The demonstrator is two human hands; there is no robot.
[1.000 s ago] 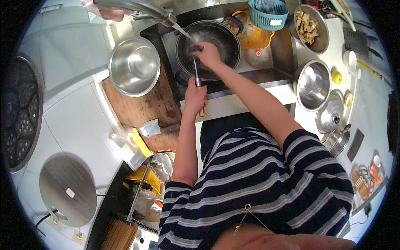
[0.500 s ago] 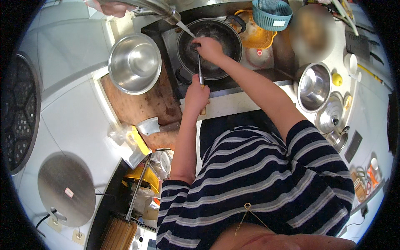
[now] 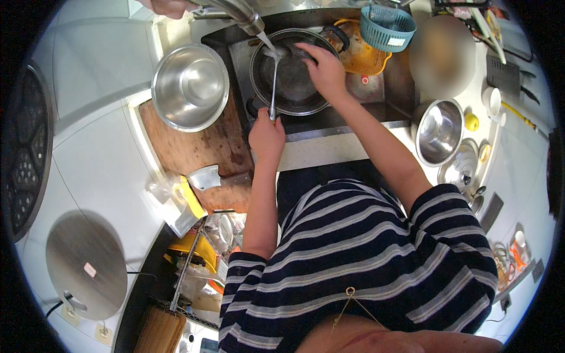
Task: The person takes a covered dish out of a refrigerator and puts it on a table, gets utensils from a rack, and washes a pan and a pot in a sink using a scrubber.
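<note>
Ladle [image 3: 273, 82] runs lengthwise from left hand [image 3: 266, 134], fist around its handle, toward right hand [image 3: 322, 69], apparently gripping the bowl end inside pot [image 3: 292, 100].

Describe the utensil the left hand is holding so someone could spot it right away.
Start at the sink, where a dark round pan sits under the running faucet. The left hand grips a long thin metal utensil reaching into the pan. It is the only slender straight thing there.

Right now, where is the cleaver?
In the head view, the cleaver lies on the wooden cutting board to the person's left, below the large steel bowl and just left of the left forearm.
</note>
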